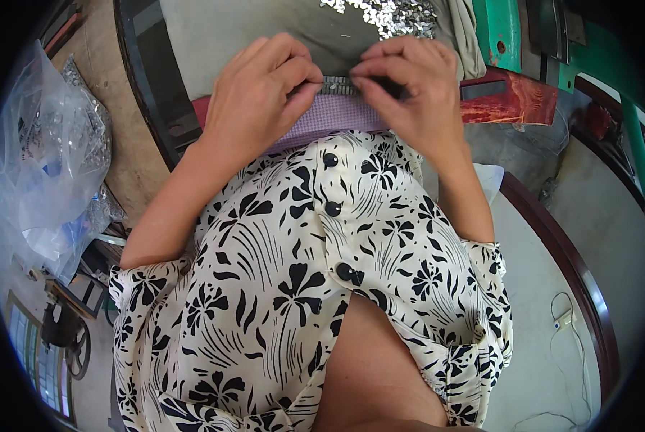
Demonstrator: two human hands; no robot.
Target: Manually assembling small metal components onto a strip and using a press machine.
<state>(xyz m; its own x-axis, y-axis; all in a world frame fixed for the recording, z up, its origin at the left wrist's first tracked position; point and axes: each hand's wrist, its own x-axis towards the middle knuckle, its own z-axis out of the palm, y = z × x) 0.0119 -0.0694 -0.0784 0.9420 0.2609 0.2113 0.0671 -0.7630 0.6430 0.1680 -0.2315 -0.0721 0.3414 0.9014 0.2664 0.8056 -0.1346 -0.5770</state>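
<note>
A short row of small silver-grey metal pieces [339, 86], set side by side, lies between my hands at the near edge of a grey-green cloth [265, 21]. My left hand [265, 97] is closed, its thumb and forefinger pinched at the row's left end. At the right end is my right hand [417, 93], thumb and forefinger drawn together; what its fingertips hold is too small to make out. Loose shiny metal pieces [394, 18] are heaped on the cloth beyond my right hand. A lilac checked cloth [329, 115] spreads just below the row.
A clear plastic bag [56, 158] of shiny pieces stands at the left. Green metal machine parts [501, 36] and a red patterned board [513, 101] are at the right. A sewing machine-like device with a handwheel [78, 349] shows at lower left. A cable [585, 345] lies at lower right.
</note>
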